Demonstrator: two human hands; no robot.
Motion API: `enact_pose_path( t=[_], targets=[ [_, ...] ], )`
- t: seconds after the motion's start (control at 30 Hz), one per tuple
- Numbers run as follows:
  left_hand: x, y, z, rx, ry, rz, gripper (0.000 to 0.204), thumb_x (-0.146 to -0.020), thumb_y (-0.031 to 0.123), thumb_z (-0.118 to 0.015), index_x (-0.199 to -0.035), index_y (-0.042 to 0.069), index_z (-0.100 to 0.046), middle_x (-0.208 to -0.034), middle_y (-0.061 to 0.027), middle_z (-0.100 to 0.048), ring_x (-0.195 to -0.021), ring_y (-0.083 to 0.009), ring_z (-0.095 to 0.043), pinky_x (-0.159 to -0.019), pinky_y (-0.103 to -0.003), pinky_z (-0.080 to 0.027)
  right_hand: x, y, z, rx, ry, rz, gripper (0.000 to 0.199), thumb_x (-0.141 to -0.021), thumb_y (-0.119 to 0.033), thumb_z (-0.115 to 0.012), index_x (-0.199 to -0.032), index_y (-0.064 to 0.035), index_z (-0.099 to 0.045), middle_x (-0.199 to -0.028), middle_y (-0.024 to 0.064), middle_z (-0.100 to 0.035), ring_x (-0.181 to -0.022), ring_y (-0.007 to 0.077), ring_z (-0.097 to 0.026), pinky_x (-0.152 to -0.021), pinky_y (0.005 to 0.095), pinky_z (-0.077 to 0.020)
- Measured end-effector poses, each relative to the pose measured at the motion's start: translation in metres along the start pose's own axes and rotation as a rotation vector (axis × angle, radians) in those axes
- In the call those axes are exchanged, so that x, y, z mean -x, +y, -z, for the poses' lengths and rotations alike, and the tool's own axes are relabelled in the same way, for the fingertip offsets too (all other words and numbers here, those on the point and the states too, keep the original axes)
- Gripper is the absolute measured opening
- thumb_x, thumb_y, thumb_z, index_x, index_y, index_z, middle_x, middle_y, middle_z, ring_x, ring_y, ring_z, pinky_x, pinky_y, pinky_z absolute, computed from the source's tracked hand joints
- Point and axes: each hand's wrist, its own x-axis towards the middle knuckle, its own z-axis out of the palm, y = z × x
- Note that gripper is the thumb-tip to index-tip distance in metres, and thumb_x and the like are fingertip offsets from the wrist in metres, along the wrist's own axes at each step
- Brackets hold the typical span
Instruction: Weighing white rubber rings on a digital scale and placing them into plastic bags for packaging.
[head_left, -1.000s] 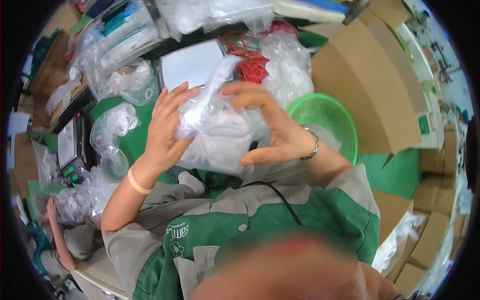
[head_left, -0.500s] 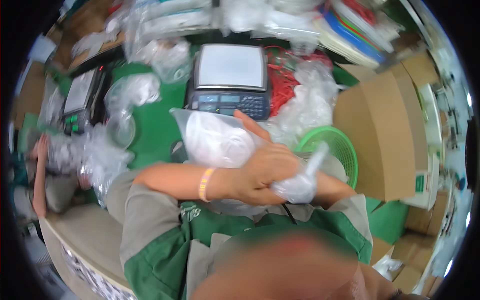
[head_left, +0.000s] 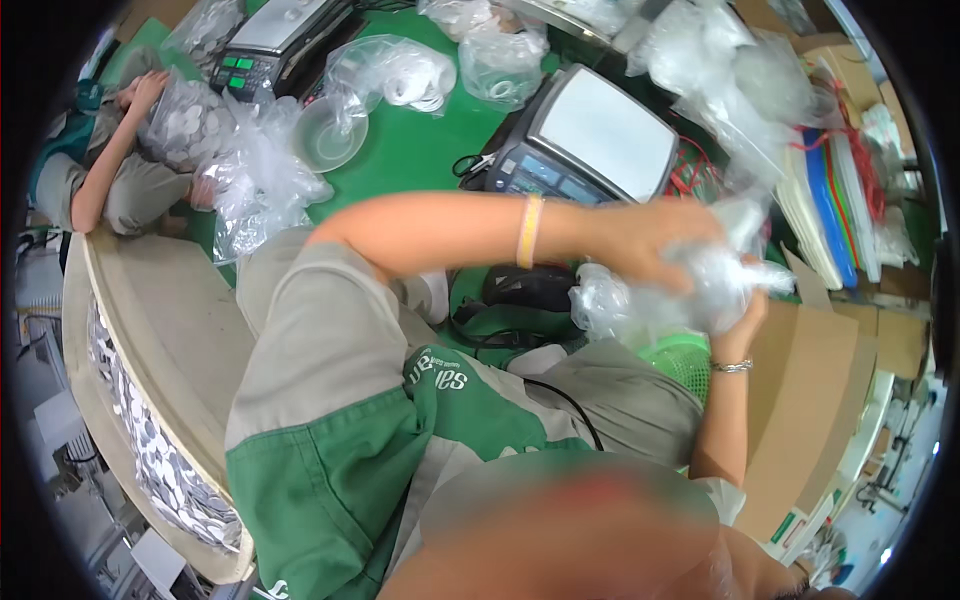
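A clear plastic bag (head_left: 690, 290) filled with small pale parts is gripped by both my hands at the right of the view. My left hand (head_left: 655, 240), with a yellow wristband, reaches across my body and clasps the bag from above. From below, my right hand (head_left: 745, 315), wearing a metal bracelet, closes on the bag's end. Under the bag sits a green plastic basket (head_left: 680, 355), partly hidden by my sleeve. A weighing scale (head_left: 585, 140) stands just behind my left forearm on the green table (head_left: 420, 150).
Another person (head_left: 110, 170) leans at the left, a hand on a bag of pale discs (head_left: 185, 125). A second scale (head_left: 275, 35), a clear bowl (head_left: 325, 135), more filled bags (head_left: 490, 50), a cardboard box (head_left: 810, 400) at right and a disc-filled bin (head_left: 160, 470) surround me.
The view has swung left. Both hands have carried the bag to the right, over the green basket, and my left arm now stretches straight across my body.
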Motion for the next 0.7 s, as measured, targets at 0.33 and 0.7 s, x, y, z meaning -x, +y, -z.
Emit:
enact_pose_path(
  t=[0.33, 0.7],
  targets=[
    [0.253, -0.177, 0.287, -1.133, 0.827, 1.259, 0.071, -0.067, 0.028, -0.066, -0.124, -0.002, -0.037, -0.123, -0.0242, -0.045, -0.115, -0.0375, -0.044, -0.097, -0.039, -0.036, 0.067, 0.176, -0.002, 0.912, -1.026, -0.397, 0.074, -0.060, -0.016, -0.072, -0.128, -0.0137, -0.043, -0.142, 0.0166, -0.023, -0.122, 0.0317, -0.038, -0.097, 0.0388, -0.0379],
    [0.367, -0.170, 0.347, -0.807, 0.449, 1.843, 0.054, -0.068, 0.038, -0.066, -0.104, -0.001, -0.059, -0.110, -0.0198, -0.058, -0.107, -0.0298, -0.053, -0.093, -0.036, -0.040, 0.071, 0.222, -0.003, 0.456, -0.812, -0.336, 0.058, -0.066, -0.002, -0.057, -0.122, -0.0097, -0.046, -0.137, 0.0160, -0.033, -0.123, 0.0310, -0.037, -0.097, 0.0364, -0.0373]
  ],
)
